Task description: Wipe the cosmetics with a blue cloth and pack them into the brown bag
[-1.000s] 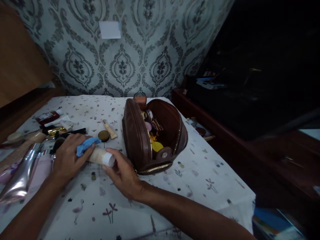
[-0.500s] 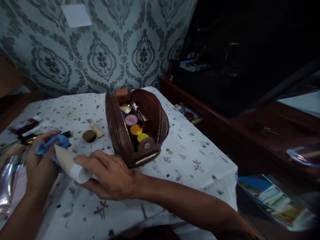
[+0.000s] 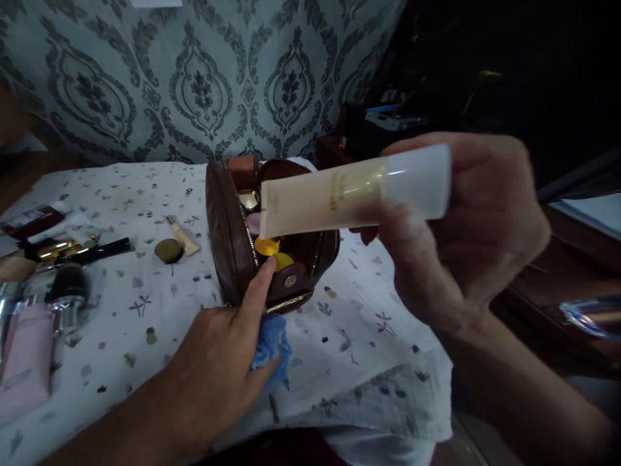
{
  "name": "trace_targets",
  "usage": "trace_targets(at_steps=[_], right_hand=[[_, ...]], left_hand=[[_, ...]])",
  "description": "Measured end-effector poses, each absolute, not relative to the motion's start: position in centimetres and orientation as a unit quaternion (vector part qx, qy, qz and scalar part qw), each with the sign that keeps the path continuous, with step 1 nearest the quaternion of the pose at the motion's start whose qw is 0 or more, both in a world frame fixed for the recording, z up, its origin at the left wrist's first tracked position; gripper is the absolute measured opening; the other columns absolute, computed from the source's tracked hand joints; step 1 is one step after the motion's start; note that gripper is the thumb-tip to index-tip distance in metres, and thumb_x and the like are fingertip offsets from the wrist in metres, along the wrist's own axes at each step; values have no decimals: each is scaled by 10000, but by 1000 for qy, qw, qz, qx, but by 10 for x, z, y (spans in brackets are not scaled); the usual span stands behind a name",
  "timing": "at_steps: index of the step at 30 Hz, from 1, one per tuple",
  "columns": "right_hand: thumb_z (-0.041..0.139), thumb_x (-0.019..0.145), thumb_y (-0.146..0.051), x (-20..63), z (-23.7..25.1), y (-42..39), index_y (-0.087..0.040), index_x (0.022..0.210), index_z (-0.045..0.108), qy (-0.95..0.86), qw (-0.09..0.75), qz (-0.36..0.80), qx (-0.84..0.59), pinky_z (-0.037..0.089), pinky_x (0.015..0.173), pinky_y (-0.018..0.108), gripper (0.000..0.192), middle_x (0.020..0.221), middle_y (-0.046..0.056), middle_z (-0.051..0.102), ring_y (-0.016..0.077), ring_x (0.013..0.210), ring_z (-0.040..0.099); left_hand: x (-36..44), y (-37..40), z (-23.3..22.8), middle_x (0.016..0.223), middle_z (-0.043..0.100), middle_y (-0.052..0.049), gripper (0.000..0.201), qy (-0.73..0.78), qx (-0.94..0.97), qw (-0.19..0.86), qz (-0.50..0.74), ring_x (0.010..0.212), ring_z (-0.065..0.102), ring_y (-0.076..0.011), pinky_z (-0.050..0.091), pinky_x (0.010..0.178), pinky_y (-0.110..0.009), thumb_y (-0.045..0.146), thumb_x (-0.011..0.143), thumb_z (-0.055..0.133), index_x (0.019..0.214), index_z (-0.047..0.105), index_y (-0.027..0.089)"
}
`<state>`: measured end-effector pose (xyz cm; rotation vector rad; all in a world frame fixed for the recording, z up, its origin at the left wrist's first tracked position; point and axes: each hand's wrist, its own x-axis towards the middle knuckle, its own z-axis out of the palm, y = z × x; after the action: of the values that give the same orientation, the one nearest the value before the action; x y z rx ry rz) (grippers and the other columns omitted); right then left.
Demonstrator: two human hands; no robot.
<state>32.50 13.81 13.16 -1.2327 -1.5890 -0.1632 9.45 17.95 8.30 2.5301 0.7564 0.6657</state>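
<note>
My right hand holds a cream tube with a white cap up close to the camera, lying sideways above the open brown leather pouch. The pouch stands on the patterned cloth and holds several small round containers, pink and yellow among them. My left hand rests on the cloth in front of the pouch, clutching a blue cloth, with its index finger touching the pouch's front edge by the zipper.
More cosmetics lie at the left: a small beige tube, a round dark compact, black and gold sticks, a pink tube. The table's right edge drops to a dark wooden shelf. Patterned wallpaper stands behind.
My right hand has lifted the cream tube from the table up over the pouch. My left hand let go of the tube and moved right with the blue cloth to the pouch's front.
</note>
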Motion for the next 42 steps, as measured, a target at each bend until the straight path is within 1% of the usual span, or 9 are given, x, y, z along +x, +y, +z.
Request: trace_targets(at_steps=[4,9,14,22,24,27,30,35,42], right_hand=[[587,950,-337,348,143,148,-262,1236,550,-757,401,-139,-497,454,609,263,298,966,35,616,109,685,532],[645,917,-402,360,157,157,-267,1098,597,-800,296,-61,-518,392,601,233,231,813,-44,597,67,620,492],[804,761,-352,356,172,170,-245,1010,677,-790,228,-2,-569,320,599,216,300,747,-109,584,17,626,452],[804,677,-299,341,198,177,-236,748,702,-765,186,43,-615,261,555,189,139,635,-126,521,1,584,386],[828,656,-255,340,198,178,-224,727,708,-773,176,50,-607,278,550,176,143,640,-114,542,12,610,412],[796,730,-267,343,193,181,-174,697,685,-742,230,142,-613,317,608,183,148,667,-101,593,29,691,495],[705,868,-306,347,186,184,-165,726,685,-759,217,158,-593,386,676,242,201,720,-53,636,86,758,569],[594,939,-377,348,182,189,-166,919,667,-872,46,16,-487,426,780,342,224,903,69,662,212,905,577],[546,953,-371,355,173,195,-172,1040,663,-879,25,-20,-476,368,860,377,246,940,75,654,237,973,546]], left_hand=[[106,179,73,747,729,24,637,251,904,281,201,570,680,-190,542,519,-276,238,912,511,1517,324,307],[100,184,54,937,760,-10,616,209,912,269,228,720,730,-186,588,613,-275,171,899,486,1477,326,312],[100,185,43,797,710,11,566,184,925,247,225,552,648,-143,595,612,-265,143,904,430,1454,323,223],[96,185,35,655,601,51,558,175,934,210,232,467,562,-132,586,571,-263,159,905,414,1454,320,188],[97,185,35,653,605,50,553,172,934,206,236,462,559,-130,580,558,-255,155,907,407,1454,321,180],[99,185,37,656,616,47,522,170,935,197,242,460,566,-128,576,544,-247,161,917,396,1436,338,165],[100,185,40,670,625,42,496,172,936,186,243,491,596,-132,590,576,-260,166,927,381,1422,348,157],[99,186,38,680,620,52,505,175,938,195,228,492,591,-120,597,604,-268,160,932,380,1435,335,163],[100,186,36,653,609,49,458,163,941,164,249,464,565,-119,587,568,-255,175,955,355,1411,352,126]])
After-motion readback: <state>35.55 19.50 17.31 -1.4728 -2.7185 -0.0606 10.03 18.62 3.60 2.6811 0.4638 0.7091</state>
